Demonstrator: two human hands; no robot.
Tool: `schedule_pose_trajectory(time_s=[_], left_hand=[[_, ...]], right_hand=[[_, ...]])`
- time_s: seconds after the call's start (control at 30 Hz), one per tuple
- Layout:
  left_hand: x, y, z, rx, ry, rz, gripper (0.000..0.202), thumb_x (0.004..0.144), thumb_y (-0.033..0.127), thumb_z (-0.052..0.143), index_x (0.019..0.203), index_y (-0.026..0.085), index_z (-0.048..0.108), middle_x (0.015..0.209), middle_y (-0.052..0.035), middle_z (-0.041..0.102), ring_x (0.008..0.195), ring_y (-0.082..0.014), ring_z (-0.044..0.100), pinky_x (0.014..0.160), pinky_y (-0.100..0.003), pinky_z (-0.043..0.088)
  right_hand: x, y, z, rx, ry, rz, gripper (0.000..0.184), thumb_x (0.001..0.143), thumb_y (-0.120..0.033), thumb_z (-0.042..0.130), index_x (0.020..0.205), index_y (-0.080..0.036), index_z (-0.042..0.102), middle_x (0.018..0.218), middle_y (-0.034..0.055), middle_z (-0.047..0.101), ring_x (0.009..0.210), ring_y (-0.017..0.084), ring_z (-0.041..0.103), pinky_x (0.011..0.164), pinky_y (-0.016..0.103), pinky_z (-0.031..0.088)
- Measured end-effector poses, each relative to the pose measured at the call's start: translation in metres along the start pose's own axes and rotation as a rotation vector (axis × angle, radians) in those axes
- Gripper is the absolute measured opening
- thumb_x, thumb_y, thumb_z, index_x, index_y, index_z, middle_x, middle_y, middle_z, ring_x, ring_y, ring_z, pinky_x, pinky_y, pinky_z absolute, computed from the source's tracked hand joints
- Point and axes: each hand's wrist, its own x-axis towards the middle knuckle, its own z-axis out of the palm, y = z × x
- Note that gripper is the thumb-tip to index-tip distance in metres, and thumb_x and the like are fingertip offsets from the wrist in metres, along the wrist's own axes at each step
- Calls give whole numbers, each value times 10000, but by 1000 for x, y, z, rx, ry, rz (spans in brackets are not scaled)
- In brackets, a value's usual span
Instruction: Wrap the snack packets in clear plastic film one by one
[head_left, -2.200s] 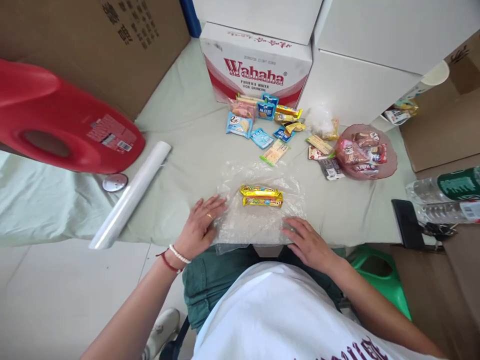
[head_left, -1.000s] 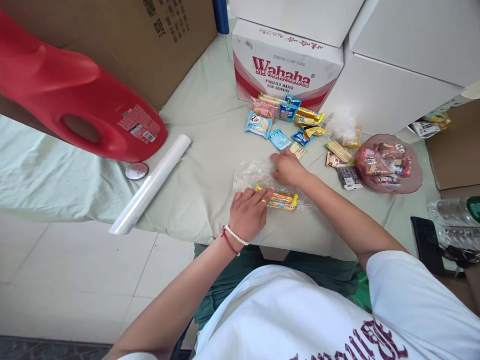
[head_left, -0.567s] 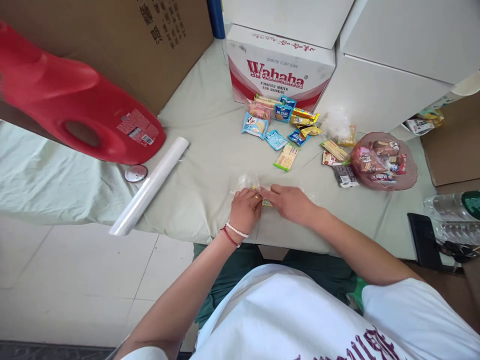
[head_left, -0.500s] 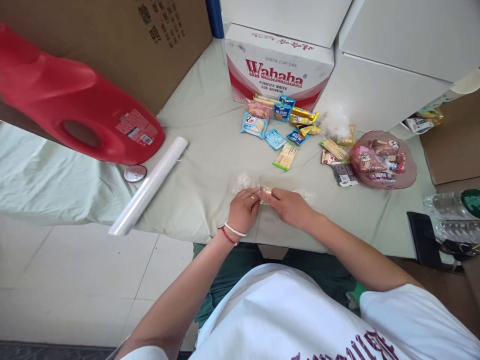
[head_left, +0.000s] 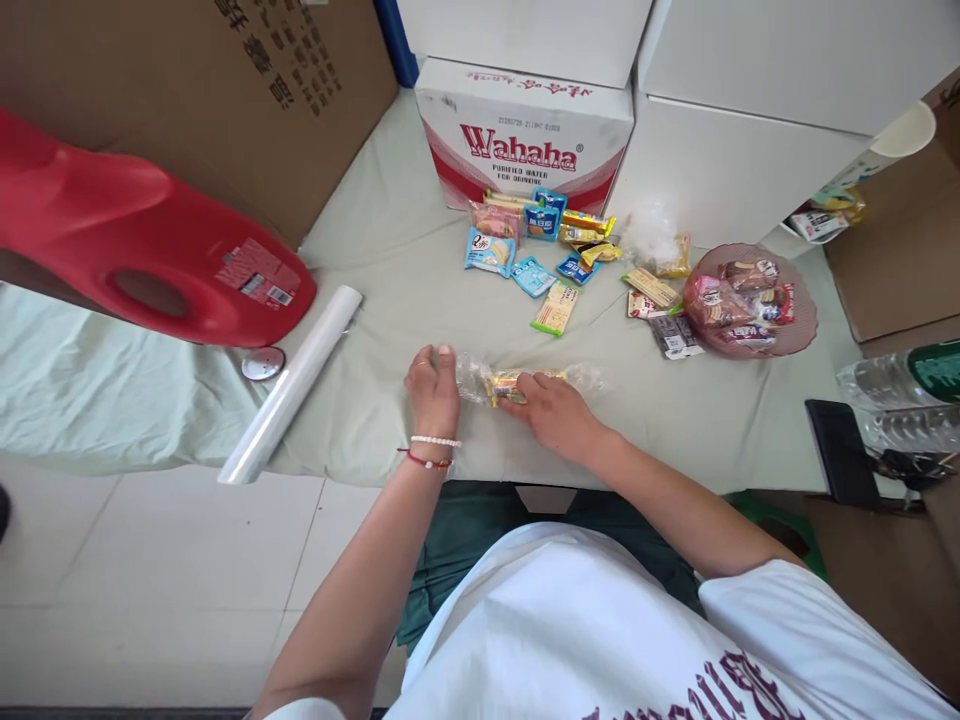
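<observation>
A yellow snack packet (head_left: pixel 504 383) lies on the cloth in front of me, wrapped in clear plastic film. The film bunches out at its left end (head_left: pixel 471 376) and right end (head_left: pixel 589 378). My right hand (head_left: pixel 556 412) is closed on the packet, with the thumb on the near side and the fingers over the top. At the left end of the film, my left hand (head_left: pixel 433 390) is closed, thumb against curled fingers, and seems to pinch the film's tip. Its fingertips partly hide what they hold.
A roll of clear film (head_left: pixel 292 385) lies left beside a round lid (head_left: pixel 262 363) and a big red jug (head_left: pixel 172 260). Several snack packets (head_left: pixel 555 307) lie before the Wahaha box (head_left: pixel 525 140). Right are a pink bowl (head_left: pixel 806 310) of snacks, a phone (head_left: pixel 841 452) and bottles (head_left: pixel 896 390).
My left hand has moved left from the middle of the packet to the film's left end, uncovering more of the packet. The right hand stays on the packet. The camera view has shifted slightly.
</observation>
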Motion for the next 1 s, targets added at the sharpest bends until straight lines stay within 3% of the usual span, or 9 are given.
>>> schedule_pose_trajectory(time_s=[0.1, 0.17, 0.27, 0.4, 0.47, 0.57, 0.77, 0.87, 1.0], left_hand=[[9, 14, 7, 38, -77, -98, 743, 885, 686, 599, 1402, 156, 539, 1333, -211, 675, 1319, -353, 594, 1130, -512, 425], [9, 21, 6, 91, -180, -89, 770, 750, 604, 763, 1351, 155, 590, 1215, -175, 726, 1205, -349, 655, 1046, -472, 482], [2, 21, -5, 34, -319, -105, 466, 705, 440, 754, 1083, 169, 714, 922, -74, 747, 896, -260, 702, 844, -374, 536], [-19, 20, -22, -152, -155, -122, 216, 764, 362, 671, 893, 196, 717, 813, -13, 705, 724, -164, 637, 724, -297, 528], [-33, 27, -20, -116, -65, -8, 146, 788, 318, 656, 867, 210, 715, 841, -11, 694, 754, -161, 642, 754, -297, 544], [-55, 43, -2, 10, -77, 211, 146, 843, 237, 593, 899, 214, 726, 915, -41, 678, 825, -182, 667, 789, -321, 567], [-89, 47, 36, 274, -166, 480, 416, 1018, 292, 456, 1347, 114, 639, 1391, -224, 613, 1287, -316, 600, 1061, -477, 510], [-98, 39, 39, 430, -215, 504, 533, 1034, 360, 450, 1505, 122, 527, 1558, -238, 520, 1362, -358, 566, 1052, -501, 494], [-102, 36, 40, 563, -256, 537, 610, 1019, 309, 435, 1606, 146, 404, 1636, -215, 447, 1447, -342, 506, 1018, -478, 493]], right_hand=[[1, -2, -1, 6, -6, 5, 423, 1076, -193, 358, 1390, -269, 632, 1227, 150, 596, 1048, 291, 548, 788, 392, 412], [1, -2, -1, 20, -9, 9, 431, 1075, -197, 364, 1409, -273, 624, 1238, 148, 599, 1056, 291, 547, 801, 393, 418], [1, -1, -2, 56, -5, 34, 429, 1079, -207, 366, 1396, -286, 644, 1236, 141, 600, 1051, 285, 548, 809, 388, 417], [-1, 1, 1, 113, 18, 36, 432, 1082, -208, 380, 1405, -307, 649, 1209, 127, 604, 1043, 280, 540, 829, 383, 414], [-1, 0, 6, 139, 47, 20, 436, 1084, -207, 376, 1419, -306, 638, 1202, 124, 607, 1061, 285, 531, 861, 395, 420], [-3, -3, 18, 207, 93, 30, 405, 1080, -200, 377, 1352, -241, 675, 1217, 136, 621, 1115, 296, 525, 920, 421, 439], [-25, 0, 42, 499, 281, 88, 408, 1004, -148, 440, 1347, -176, 659, 1441, 155, 589, 1309, 280, 512, 1117, 478, 439], [-47, 11, 40, 667, 306, 48, 325, 973, -165, 471, 1144, -214, 743, 1254, 116, 692, 1173, 243, 622, 1016, 414, 520], [-61, 34, 29, 589, 626, 563, 337, 1034, -308, 425, 1150, -202, 723, 1137, 136, 676, 1097, 263, 627, 995, 444, 512]])
